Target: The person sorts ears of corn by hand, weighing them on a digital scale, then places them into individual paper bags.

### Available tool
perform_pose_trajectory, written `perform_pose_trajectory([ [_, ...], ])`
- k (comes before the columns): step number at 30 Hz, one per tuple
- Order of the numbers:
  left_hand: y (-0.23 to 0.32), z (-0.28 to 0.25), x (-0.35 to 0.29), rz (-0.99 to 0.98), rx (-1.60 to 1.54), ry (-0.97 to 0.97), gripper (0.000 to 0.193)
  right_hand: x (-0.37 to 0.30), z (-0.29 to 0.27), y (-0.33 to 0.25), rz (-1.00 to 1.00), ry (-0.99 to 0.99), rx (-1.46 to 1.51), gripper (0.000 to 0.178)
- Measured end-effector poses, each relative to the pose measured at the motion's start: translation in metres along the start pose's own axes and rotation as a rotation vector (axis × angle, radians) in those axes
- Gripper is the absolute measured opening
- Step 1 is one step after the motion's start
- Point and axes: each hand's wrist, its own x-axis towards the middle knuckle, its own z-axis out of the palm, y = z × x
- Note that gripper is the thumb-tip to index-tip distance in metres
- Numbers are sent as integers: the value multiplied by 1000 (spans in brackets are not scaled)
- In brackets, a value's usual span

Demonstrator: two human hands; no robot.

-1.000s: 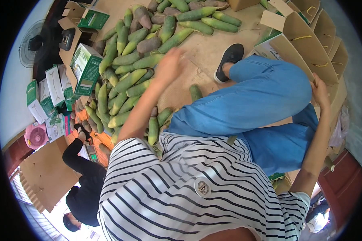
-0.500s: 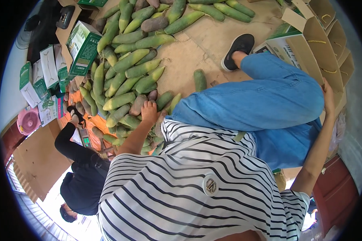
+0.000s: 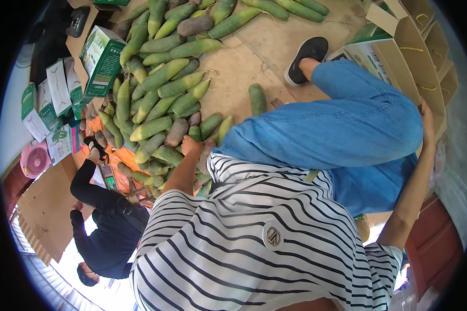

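Left hand (image 3: 192,147): at the lower right edge of a pile of long green radishes (image 3: 166,75), fingers reaching the near end of a brown-skinned radish (image 3: 177,132); whether it grasps this piece or merely touches it cannot be told. Brown-skinned radish: just beyond the fingertips and slightly to their left, lying among the green ones. Short green radish (image 3: 211,125): near the same hand, beyond it and to the right; a yellow-green radish (image 3: 225,129) lies next to that, close to the blue trousers (image 3: 321,124). Single green radish (image 3: 257,99): apart from the pile, on the tan floor (image 3: 238,72), well to the right of the left hand. Right hand (image 3: 427,123): beside the bent knee, at the edge of an open cardboard box (image 3: 399,67) with yellow cord; its grip is partly hidden and cannot be told. Green-and-white carton (image 3: 102,59): left of the pile.
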Motion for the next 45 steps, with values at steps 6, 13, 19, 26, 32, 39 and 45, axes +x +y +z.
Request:
perform_pose_trajectory([
  [6,60,-22,-14,566,-171,126,64,3,1,17,-113,79,43,35],
  [13,187,-108,-18,835,-644,377,47,5,0,27,-46,16,66,33],
  [19,149,-38,2,867,-13,-93,37,0,3,-4,-4,2,75,33],
  [26,130,49,-16,774,214,403,15,-2,-2,19,9,25,73,35],
  [32,133,43,5,706,300,162,17,5,7,22,-40,85,97,36],
  [39,150,-15,-21,646,75,123,23,11,6,26,-27,40,-9,35],
  [45,226,-124,-14,907,-454,366,34,7,-7,28,-14,40,-12,35],
])
